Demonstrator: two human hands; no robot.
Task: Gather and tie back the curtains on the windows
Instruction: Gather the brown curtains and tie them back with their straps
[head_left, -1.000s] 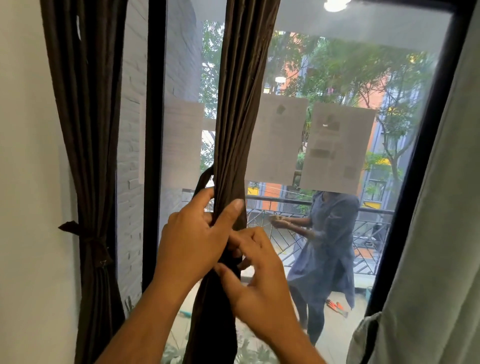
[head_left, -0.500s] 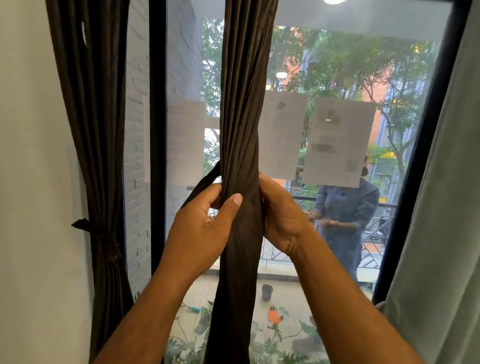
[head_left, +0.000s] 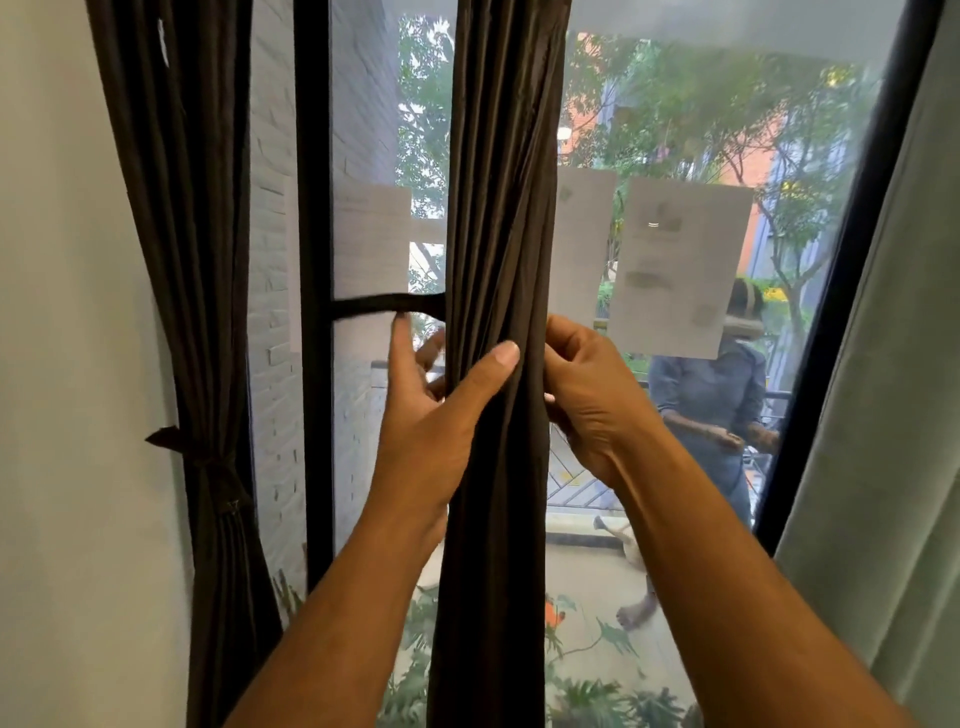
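Both hands hug the brown curtain (head_left: 493, 364) — left hand (head_left: 436, 415) also lifts the tie strap (head_left: 384, 306), right hand (head_left: 587, 405) fingers curl round the folds.

A single wide-angle view was taken from head height, faced straight ahead at a window (head_left: 701, 130), with a gathered curtain (head_left: 498, 208) seen close at arm's reach.

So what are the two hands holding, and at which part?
Both hands, left hand and right hand, grip the gathered dark brown fabric curtain at mid-height.
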